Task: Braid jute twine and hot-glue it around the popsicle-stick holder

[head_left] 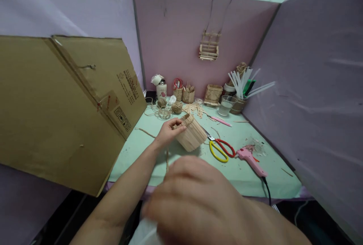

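left hand (167,132) grips basket (193,136) by rim; right hand (194,201) before table edge (279,195), grip unclear

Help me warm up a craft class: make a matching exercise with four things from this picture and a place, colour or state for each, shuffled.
Things
1. Wooden-stick cup
2. Scissors
3. Hot-glue gun
4. Hanging stick-built rack

Descriptions
A. Pink, with a black cord
B. In front of the pink back wall
C. Tilted, held by the left hand
D. One red handle, one yellow

Pairs: 1-C, 2-D, 3-A, 4-B
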`<state>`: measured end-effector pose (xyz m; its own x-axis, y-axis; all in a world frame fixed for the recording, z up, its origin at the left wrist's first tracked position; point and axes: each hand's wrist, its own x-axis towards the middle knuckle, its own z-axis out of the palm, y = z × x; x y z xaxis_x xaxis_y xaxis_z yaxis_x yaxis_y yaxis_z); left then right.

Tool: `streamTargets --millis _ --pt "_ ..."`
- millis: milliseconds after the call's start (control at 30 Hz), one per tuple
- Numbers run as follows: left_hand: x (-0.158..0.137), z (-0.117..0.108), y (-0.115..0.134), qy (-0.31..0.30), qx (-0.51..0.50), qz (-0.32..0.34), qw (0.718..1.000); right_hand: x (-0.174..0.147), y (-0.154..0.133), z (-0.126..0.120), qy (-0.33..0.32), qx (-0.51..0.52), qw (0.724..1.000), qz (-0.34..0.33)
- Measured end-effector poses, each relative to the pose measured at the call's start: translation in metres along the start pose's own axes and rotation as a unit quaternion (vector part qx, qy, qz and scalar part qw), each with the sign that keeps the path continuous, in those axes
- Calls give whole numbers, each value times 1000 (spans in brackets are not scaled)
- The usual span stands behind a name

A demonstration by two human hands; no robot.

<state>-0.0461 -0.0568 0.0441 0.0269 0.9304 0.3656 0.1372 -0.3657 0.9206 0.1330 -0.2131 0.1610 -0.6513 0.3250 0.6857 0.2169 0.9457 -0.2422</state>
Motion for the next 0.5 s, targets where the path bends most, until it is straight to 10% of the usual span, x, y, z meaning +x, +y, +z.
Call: streamTargets --millis 133,267,500 --pt "-1 2 1 -11 -21 12 1000 -3 63 43 110 -133 974 149" --pt "-1 2 3 -20 -19 0 1000 -39 124 81 73 -245 937 239" --pt "-2 5 4 -5 -27 -1 1000 -60 147 111 73 -302 905 290"
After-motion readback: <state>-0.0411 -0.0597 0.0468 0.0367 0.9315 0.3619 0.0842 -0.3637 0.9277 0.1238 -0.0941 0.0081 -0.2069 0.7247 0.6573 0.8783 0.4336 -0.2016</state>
